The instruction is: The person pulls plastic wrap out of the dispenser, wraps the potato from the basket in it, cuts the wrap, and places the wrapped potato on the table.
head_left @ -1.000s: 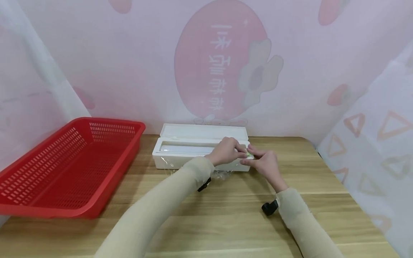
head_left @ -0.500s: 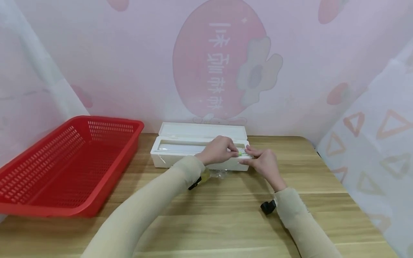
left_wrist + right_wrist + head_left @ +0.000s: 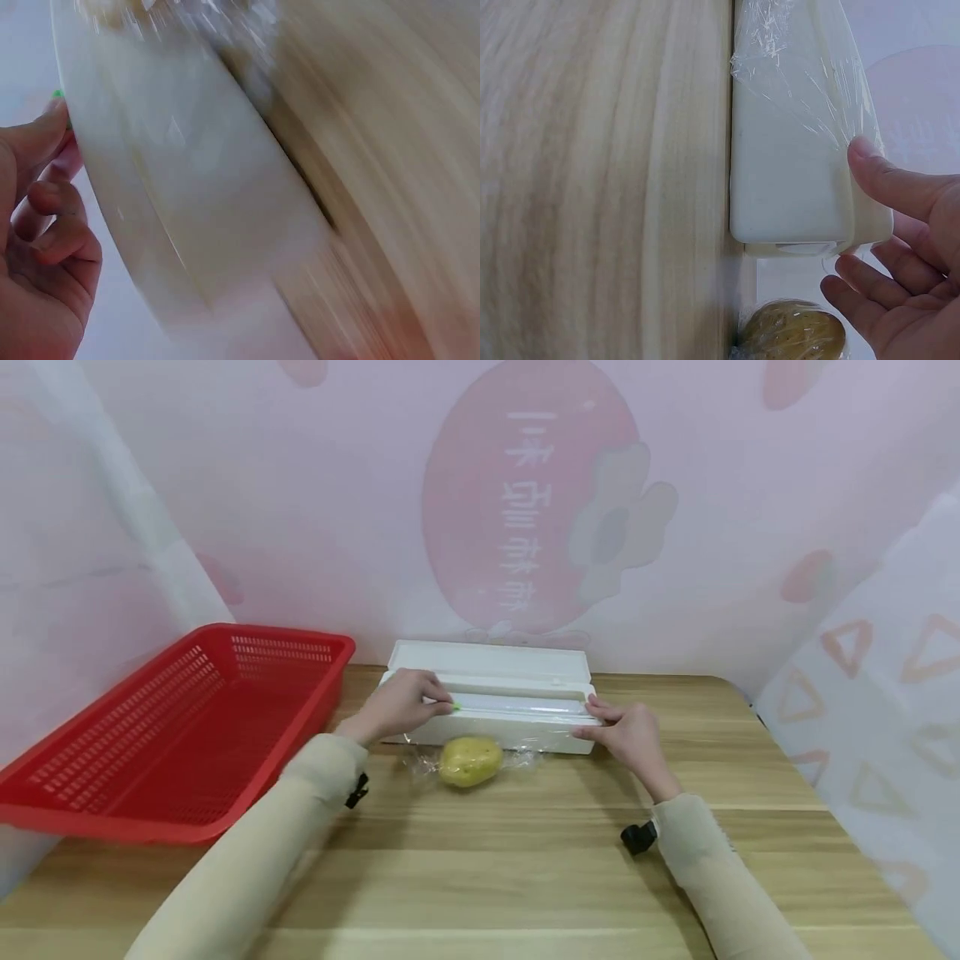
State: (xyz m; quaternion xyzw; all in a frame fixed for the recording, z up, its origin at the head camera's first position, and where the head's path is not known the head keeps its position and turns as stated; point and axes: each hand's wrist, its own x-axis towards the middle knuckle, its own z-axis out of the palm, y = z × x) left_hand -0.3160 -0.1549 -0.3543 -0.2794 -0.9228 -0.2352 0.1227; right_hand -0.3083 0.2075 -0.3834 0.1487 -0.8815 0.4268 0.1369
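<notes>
A white cling film dispenser lies along the back of the table with its lid up and a film roll inside. My left hand pinches a small green slide cutter towards the left of the front rim. My right hand grips the dispenser's right end, thumb on the front face and fingers behind. In front of the box, a yellow potato lies on the table in clear film. The right wrist view shows a film-covered potato past the box's end. The left wrist view is blurred.
A red perforated basket stands on the left of the wooden table. Behind the dispenser rises a pink printed backdrop. Crumpled film spreads beside the potato.
My left hand has slid the green cutter leftward along the dispenser from near its right end. The potato, hidden by the left arm before, now shows. My right hand keeps its hold.
</notes>
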